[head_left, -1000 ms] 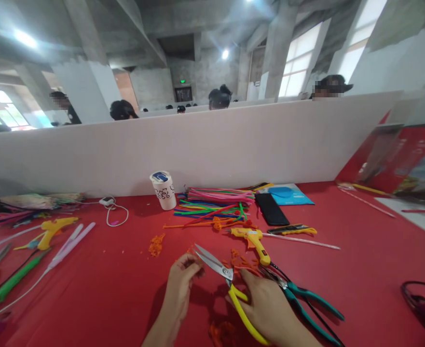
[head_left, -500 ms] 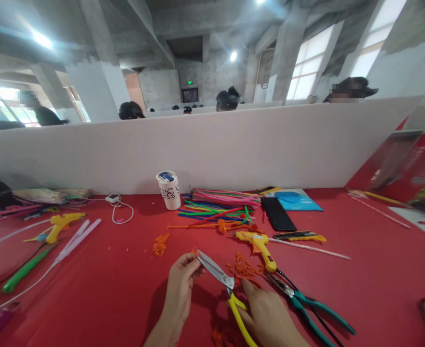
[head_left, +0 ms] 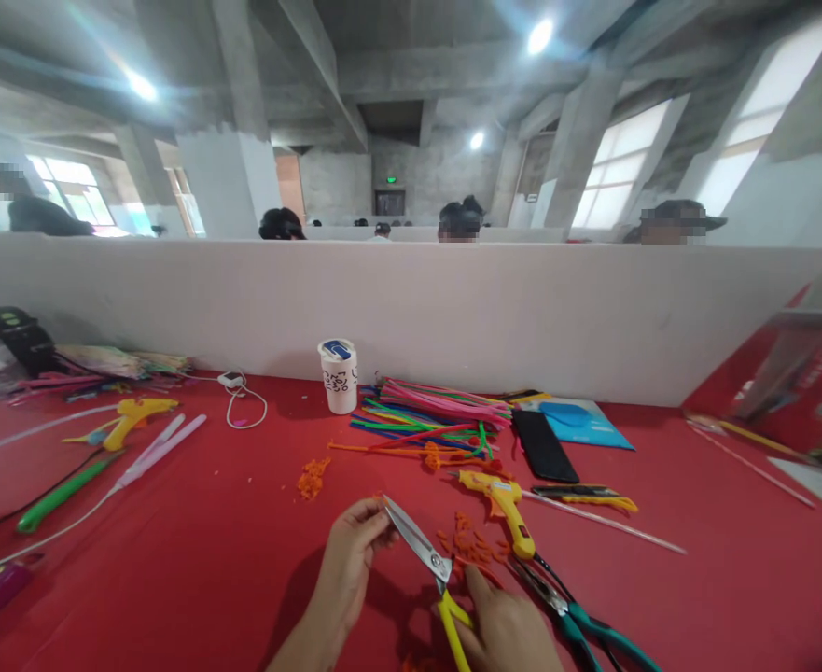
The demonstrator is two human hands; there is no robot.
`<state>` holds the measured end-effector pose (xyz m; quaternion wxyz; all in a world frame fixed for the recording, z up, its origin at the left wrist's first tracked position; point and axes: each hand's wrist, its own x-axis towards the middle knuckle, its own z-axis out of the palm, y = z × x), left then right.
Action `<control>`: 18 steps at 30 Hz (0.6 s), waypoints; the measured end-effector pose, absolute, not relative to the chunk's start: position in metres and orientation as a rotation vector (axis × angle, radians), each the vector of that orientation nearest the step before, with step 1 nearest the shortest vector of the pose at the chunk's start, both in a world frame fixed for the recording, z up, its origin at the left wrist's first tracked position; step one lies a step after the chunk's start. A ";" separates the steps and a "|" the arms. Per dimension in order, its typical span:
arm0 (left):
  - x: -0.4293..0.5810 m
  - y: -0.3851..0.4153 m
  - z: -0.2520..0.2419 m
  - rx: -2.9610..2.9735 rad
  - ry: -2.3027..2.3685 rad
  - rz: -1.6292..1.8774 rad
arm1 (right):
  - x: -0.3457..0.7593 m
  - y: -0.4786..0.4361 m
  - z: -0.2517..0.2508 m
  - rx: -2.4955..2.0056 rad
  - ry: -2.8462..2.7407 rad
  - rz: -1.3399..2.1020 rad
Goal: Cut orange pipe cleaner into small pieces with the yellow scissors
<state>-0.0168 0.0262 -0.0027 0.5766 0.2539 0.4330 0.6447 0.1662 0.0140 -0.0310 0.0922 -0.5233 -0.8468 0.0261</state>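
My left hand (head_left: 355,541) is closed, its thumb and fingers pinching a small orange fuzzy piece (head_left: 378,496), mostly hidden by the fingertips. My right hand (head_left: 505,621) grips scissors (head_left: 419,541) with yellow handles. Their blades look closed or nearly so and point up and left, with the tip at my left fingertips beside the orange piece. Short orange clippings (head_left: 472,541) lie just beyond my right hand. A small heap of orange bits (head_left: 313,478) sits farther off to the left.
Right of the clippings are a yellow glue gun (head_left: 498,499), green-handled pliers (head_left: 571,611), a utility knife (head_left: 585,495) and a black phone (head_left: 545,446). Coloured pipe cleaners (head_left: 438,411) and a white cup (head_left: 339,378) stand before a white partition (head_left: 411,308). More tools, including a green-handled one (head_left: 64,495), lie left.
The camera view has tilted up and turned slightly left, so the scene sits lower and farther right. My hands and the scissors hold nearly the same pose.
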 end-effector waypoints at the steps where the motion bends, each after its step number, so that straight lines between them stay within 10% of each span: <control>1: -0.017 0.026 -0.002 0.592 1.010 1.508 | 0.167 0.014 -0.033 -1.546 -2.507 0.081; 18: -0.016 0.028 -0.004 0.591 0.989 1.521 | 0.171 0.018 -0.034 -1.584 -2.537 0.162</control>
